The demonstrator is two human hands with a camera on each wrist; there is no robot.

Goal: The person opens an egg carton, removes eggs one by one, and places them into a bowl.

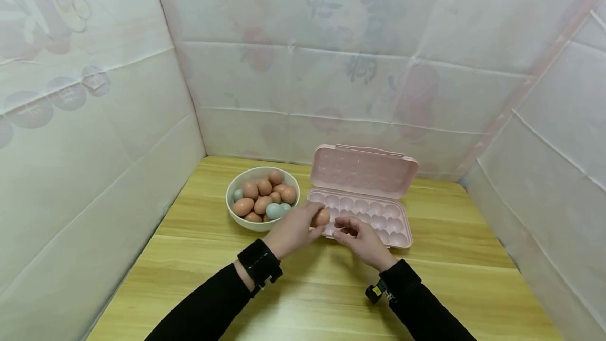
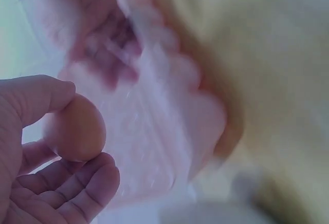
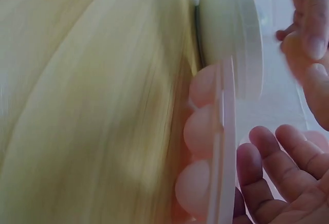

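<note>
A brown egg (image 1: 321, 218) is pinched between the thumb and fingers of my left hand (image 1: 294, 229), above the near left part of a pink egg carton (image 1: 408, 236). In the left wrist view the same egg (image 2: 79, 129) shows large, held at the fingertips. Close by on the right, my right hand (image 1: 363, 241) hovers over the carton's front with loosely bent fingers and holds nothing. The right wrist view shows its fingers (image 3: 277, 160) spread beside the carton's edge. The carton's hinged lid (image 1: 364, 172) stands raised, and the cups that show hold no eggs; some are hidden behind the hands.
A cream bowl (image 1: 232, 214) heaped with brown eggs (image 1: 262, 204) and a few pale blue eggs (image 1: 274, 211) stands left of the carton. Everything rests on a wooden table (image 1: 322, 299). Printed cloth walls (image 1: 303, 83) enclose its back and sides.
</note>
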